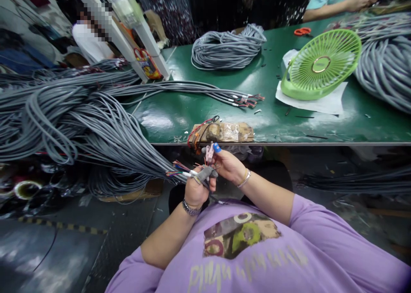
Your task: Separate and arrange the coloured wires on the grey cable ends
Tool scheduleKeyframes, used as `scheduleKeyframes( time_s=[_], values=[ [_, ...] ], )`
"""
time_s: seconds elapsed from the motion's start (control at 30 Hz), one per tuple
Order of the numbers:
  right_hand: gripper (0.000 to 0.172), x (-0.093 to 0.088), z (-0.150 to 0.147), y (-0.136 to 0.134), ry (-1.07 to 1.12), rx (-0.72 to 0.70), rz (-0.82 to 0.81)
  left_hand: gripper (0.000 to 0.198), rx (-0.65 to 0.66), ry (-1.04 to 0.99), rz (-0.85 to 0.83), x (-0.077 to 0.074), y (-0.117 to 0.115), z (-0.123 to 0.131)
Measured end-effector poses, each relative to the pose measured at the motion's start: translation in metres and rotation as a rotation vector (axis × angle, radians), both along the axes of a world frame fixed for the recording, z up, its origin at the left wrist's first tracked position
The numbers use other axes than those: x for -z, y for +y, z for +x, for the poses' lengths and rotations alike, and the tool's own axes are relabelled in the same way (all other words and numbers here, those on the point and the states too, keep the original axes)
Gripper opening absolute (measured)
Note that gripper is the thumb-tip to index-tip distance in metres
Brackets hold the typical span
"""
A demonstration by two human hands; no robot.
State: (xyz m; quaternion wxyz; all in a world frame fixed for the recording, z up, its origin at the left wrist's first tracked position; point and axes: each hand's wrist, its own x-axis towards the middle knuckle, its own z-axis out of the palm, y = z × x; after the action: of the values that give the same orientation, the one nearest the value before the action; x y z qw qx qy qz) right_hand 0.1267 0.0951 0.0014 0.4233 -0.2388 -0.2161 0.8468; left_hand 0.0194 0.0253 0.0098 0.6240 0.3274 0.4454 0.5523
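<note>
In front of my body, just below the table edge, my left hand (pixel 196 192) is closed around the end of a grey cable, with grey wrapping (pixel 203 173) over its thumb. Thin coloured wires (pixel 176 173) with white sleeves show beside that thumb. My right hand (pixel 230 168) meets it from the right, fingers bent together at the fine wire ends. A blue cover (pixel 217 147) sits on one of its fingertips. A small pink piece (pixel 209 152) shows at these fingers; its kind is unclear. What the right fingers pinch is too small to make out.
A large bundle of grey cables (pixel 105 117) covers the left side. On the green table (pixel 180 117) lie a taped wooden block (pixel 229 131), stripped cable ends (pixel 245 100), a cable coil (pixel 227 49), a green fan (pixel 321 64) and orange-handled scissors (pixel 302 31). Co-workers are across the table.
</note>
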Motion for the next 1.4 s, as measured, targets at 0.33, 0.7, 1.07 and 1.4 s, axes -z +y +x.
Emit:
scheduleKeyframes(
  time_s=[0.33,0.7,1.07,1.4],
  values=[
    [0.042,0.0031,-0.0061,0.0010,0.013,0.067,0.013,0.031,0.021,0.044,-0.015,0.0017,0.0029,0.0010],
    [0.040,0.0022,-0.0058,0.0000,0.042,0.062,-0.011,0.027,-0.048,0.005,-0.011,0.0011,0.0028,0.0002],
    [0.041,0.0049,-0.0064,0.0005,0.026,0.057,0.005,0.029,-0.010,0.023,-0.016,0.0006,0.0005,0.0009],
    [0.040,0.0041,-0.0059,-0.0001,0.035,0.061,0.017,0.027,-0.051,0.043,-0.008,-0.0042,0.0043,0.0037]
  ],
)
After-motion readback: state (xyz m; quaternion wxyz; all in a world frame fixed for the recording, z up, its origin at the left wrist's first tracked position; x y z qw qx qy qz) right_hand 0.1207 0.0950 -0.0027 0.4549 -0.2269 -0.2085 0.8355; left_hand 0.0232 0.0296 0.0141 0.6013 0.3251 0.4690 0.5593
